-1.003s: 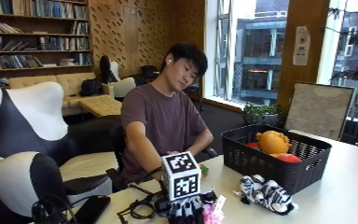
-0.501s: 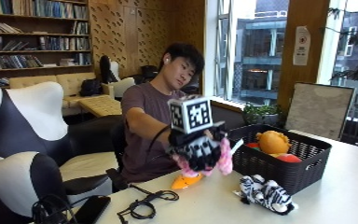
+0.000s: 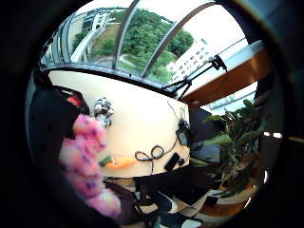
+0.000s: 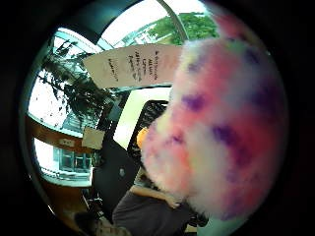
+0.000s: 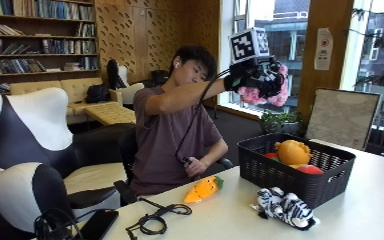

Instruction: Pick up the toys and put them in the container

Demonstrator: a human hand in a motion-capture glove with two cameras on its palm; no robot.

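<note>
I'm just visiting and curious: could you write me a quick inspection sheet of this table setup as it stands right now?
Surface: white table, holding the things below.
Job's things: pink fluffy toy held high in the air above the black basket; an orange plush and something red already lie in the basket; carrot toy and zebra toy lie on the table.
Clutter: dark phone at the table's near edge.
Grippers: gloved right hand grips the pink toy; the bare hand is low by the person's lap.
Cables: black cable coiled on the table.
Surroundings: bookshelves, windows, potted plant, black-and-white chairs.
</note>
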